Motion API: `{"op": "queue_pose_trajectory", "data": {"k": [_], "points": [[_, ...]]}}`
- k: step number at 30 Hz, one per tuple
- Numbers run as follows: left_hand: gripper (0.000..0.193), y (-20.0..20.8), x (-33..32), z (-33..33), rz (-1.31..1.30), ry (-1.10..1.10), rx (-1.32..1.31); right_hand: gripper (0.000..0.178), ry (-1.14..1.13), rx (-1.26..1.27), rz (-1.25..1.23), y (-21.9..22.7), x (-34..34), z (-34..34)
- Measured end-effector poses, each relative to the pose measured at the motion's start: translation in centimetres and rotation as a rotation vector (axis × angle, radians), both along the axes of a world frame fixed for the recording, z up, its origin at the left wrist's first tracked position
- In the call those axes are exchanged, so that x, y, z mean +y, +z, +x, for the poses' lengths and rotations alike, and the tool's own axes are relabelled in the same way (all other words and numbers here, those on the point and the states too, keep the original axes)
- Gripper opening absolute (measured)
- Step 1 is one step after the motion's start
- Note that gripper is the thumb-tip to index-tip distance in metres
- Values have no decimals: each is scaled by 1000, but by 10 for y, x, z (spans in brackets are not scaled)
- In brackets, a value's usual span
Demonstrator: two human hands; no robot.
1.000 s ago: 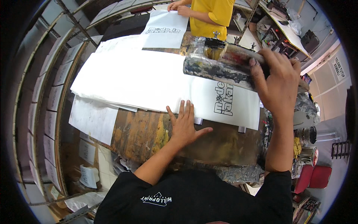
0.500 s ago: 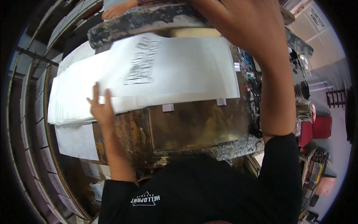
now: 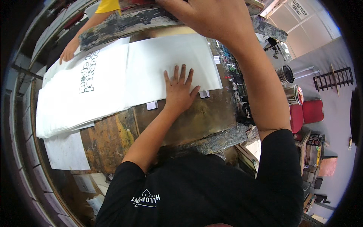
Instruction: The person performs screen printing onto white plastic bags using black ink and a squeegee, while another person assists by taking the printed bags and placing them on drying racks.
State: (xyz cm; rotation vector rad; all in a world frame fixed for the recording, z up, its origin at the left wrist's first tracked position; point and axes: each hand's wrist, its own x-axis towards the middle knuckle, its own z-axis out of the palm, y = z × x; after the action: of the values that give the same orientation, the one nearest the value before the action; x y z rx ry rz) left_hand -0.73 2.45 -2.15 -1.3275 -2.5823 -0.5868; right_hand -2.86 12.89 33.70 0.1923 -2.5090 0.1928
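Observation:
My left hand [image 3: 178, 90] lies with fingers spread on a blank white sheet [image 3: 151, 64], which rests on the brown board [image 3: 177, 125]. To the left, overlapping it, is a stack of white sheets [image 3: 64, 102]; the top one bears black outlined lettering. My right hand [image 3: 211, 19] is raised at the upper edge, close to a paint-crusted bar [image 3: 128, 28]; its fingertips are out of view, so its grip is hidden. Another person's hand [image 3: 69, 51], below a yellow sleeve, touches the stack's far edge. Small pale tabs [image 3: 152, 105] sit along the blank sheet's near edge.
Metal racks [image 3: 28, 128] holding many sheets stand at the left. Paint-spattered edging [image 3: 230, 72] borders the board's right side. Beyond it are cans [image 3: 293, 94], a red chair [image 3: 313, 111] and a crowded shelf [image 3: 312, 151].
My left hand has moved right, from the stack onto the blank sheet. The lettered sheet now lies on the stack at left. The other person's hand has come down to the stack.

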Motion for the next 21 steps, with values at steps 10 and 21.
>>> {"op": "queue_pose_trajectory", "data": {"k": [10,21], "points": [[69,-3,21,15,112,23,15,54,-91,74,114,-1,-5,4],[63,-22,34,21,38,44,13,51,-122,11,56,-16,-1,2]]}}
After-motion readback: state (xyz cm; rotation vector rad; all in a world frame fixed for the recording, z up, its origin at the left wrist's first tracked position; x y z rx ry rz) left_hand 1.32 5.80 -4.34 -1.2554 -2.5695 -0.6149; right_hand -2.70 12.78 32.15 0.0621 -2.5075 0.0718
